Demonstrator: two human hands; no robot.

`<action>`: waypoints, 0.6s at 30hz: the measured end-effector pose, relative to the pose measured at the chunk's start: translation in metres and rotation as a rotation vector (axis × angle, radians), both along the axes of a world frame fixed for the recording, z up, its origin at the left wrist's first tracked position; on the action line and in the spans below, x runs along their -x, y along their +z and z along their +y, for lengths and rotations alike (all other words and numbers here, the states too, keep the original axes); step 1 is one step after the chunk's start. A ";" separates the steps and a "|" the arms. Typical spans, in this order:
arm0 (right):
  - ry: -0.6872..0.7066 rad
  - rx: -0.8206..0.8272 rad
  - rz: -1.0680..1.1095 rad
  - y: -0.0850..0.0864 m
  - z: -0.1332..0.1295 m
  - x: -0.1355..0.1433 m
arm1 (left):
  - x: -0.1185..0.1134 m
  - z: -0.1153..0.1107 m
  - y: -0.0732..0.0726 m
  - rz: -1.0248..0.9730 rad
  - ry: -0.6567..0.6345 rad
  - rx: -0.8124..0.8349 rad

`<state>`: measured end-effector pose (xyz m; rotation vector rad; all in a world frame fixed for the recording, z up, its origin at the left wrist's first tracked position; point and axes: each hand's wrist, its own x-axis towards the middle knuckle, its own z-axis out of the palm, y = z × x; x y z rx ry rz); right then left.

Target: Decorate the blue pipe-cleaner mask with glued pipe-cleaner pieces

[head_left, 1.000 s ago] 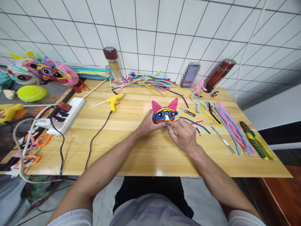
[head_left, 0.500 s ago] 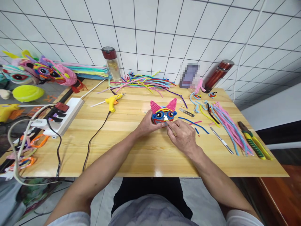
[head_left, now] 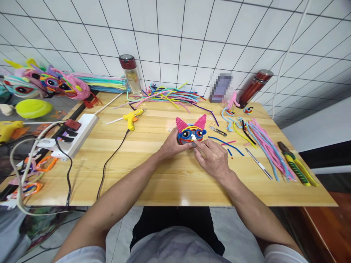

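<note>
A small pipe-cleaner animal head with pink pointed ears, blue-ringed eyes and a white patch on its nose is held above the middle of the table. My left hand is closed around its left side, thumb along the lower edge. From the right, my right hand has curled fingers, their tips against the lower front below the nose; whether a small piece lies under them is hidden. Close by on the right are small thread snips, a blue pipe cleaner and short cut bits.
A yellow glue gun and a white power strip with cords occupy the left. Loose pipe cleaners and a glass bottle stand along the wall. Rightward lie a silver pen-like tool, pink-and-blue pipe cleaners and pliers.
Almost nothing differs. Both hands stay on the animal head, and the right fingertips remain at its lower front with barely any visible shift.
</note>
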<state>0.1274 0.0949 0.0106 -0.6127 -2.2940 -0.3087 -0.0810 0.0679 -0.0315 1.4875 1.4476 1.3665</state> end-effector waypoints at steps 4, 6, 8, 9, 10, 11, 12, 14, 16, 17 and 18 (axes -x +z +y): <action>0.033 -0.002 0.012 0.002 -0.002 -0.001 | -0.001 0.000 0.002 -0.013 -0.001 0.011; 0.035 0.001 0.004 0.003 -0.002 -0.001 | -0.001 -0.001 0.003 -0.019 -0.010 0.003; 0.023 0.003 -0.013 0.003 -0.002 -0.001 | -0.001 -0.001 0.003 -0.027 -0.021 -0.014; 0.015 0.006 -0.024 0.002 -0.002 -0.002 | -0.001 -0.001 0.003 -0.029 -0.024 -0.021; 0.008 0.011 -0.034 0.002 -0.001 -0.002 | -0.001 -0.001 0.002 -0.029 -0.025 -0.025; 0.001 0.018 -0.043 0.001 -0.001 -0.002 | -0.001 -0.001 0.002 -0.028 -0.024 -0.027; -0.004 0.025 -0.049 0.001 -0.001 -0.002 | -0.001 0.000 0.002 -0.025 -0.023 -0.027; -0.010 0.035 -0.052 -0.001 0.000 -0.002 | 0.000 0.000 0.002 -0.016 -0.025 -0.034; -0.013 0.033 -0.046 -0.002 0.000 -0.001 | 0.000 0.000 0.001 -0.005 -0.026 -0.042; -0.013 0.030 -0.044 -0.002 -0.001 -0.001 | 0.001 0.000 0.000 0.002 -0.024 -0.041; -0.014 0.028 -0.043 -0.002 -0.001 -0.001 | 0.001 0.000 0.000 0.010 -0.019 -0.032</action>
